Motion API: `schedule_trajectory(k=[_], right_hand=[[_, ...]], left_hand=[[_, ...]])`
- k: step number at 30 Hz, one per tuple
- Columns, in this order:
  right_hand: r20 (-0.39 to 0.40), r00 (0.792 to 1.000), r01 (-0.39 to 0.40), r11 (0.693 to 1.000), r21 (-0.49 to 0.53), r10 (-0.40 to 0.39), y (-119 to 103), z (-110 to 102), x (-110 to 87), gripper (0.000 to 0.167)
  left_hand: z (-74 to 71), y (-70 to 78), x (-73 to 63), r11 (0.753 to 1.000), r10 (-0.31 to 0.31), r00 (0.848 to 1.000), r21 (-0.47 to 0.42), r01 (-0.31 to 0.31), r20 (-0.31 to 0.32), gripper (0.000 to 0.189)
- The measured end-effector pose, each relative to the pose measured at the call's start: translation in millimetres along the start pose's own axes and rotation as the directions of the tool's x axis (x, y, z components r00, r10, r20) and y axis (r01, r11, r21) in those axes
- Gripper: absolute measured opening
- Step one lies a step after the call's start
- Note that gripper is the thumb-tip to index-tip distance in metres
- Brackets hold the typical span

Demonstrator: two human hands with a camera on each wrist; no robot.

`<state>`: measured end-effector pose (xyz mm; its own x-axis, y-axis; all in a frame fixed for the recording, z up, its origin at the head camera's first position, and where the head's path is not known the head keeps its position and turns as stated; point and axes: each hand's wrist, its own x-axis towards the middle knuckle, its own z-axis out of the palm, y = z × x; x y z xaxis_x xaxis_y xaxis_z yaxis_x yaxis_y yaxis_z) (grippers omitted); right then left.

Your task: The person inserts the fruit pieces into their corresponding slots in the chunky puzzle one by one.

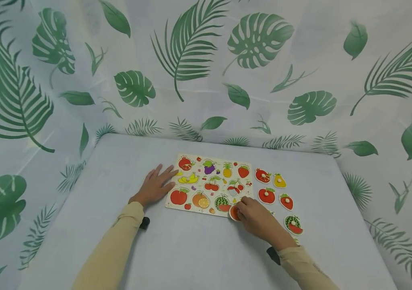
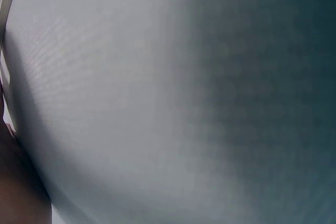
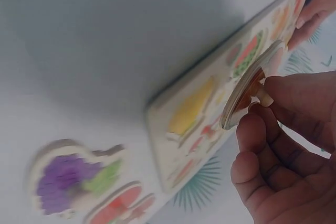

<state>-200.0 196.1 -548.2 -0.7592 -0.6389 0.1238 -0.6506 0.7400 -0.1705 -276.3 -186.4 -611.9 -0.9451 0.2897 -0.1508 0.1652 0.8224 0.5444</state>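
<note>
Between thumb and fingers, my right hand (image 1: 258, 219) pinches the small wooden knob of a fruit puzzle piece (image 3: 247, 93). The piece is orange-red with a pale rim and stands tilted near the lower right corner of a wooden fruit puzzle board (image 1: 195, 185). Printed fruits cover the board, among them grapes, bananas, cherries and a watermelon. With fingers spread, my left hand (image 1: 155, 186) rests at the board's left edge, fingertips on it. The left wrist view shows mostly blurred table cloth and a bit of the hand (image 2: 23, 192).
Right of the board lie knobbed pieces: a pomegranate (image 1: 262, 176), a pear (image 1: 280, 182), an apple (image 1: 266, 197), a strawberry (image 1: 286, 204) and a watermelon (image 1: 290, 222). A grape piece (image 3: 63, 182) shows in the right wrist view. Leaf-patterned cloth (image 1: 198, 108) hangs behind the table.
</note>
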Motion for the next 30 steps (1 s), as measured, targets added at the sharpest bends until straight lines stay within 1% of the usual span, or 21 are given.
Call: schedule_trajectory(k=[7, 14, 18, 22, 30], right_hand=[[0.005, 1.0, 0.029, 0.999, 0.019, -0.029, -4, 4, 26.4, 0.02], [-0.009, 0.998, 0.056, 0.996, 0.071, -0.056, -10, 9, 46.2, 0.017], [0.013, 0.997, 0.07, 0.991, 0.115, -0.072, -16, 14, 58.2, 0.014], [0.036, 0.996, 0.076, 0.988, 0.137, -0.082, -22, 19, 71.0, 0.012], [0.064, 0.99, 0.113, 0.982, 0.149, -0.124, -30, 27, 90.5, 0.01]], left_hand=[[0.2, -2.5, 0.0, 1.0, -0.008, 1.0, -0.01, 0.008, 0.004, 0.06], [-0.4, -2.1, 1.6, 1.0, -0.007, 1.0, -0.011, 0.007, 0.006, 0.06], [-1.3, -2.3, 2.5, 1.0, -0.006, 1.0, -0.006, 0.006, 0.012, 0.061], [-0.2, -4.4, 3.9, 1.0, -0.005, 1.0, 0.001, 0.004, 0.012, 0.061], [0.3, -5.2, 4.5, 1.0, -0.011, 1.0, -0.008, 0.011, 0.013, 0.061]])
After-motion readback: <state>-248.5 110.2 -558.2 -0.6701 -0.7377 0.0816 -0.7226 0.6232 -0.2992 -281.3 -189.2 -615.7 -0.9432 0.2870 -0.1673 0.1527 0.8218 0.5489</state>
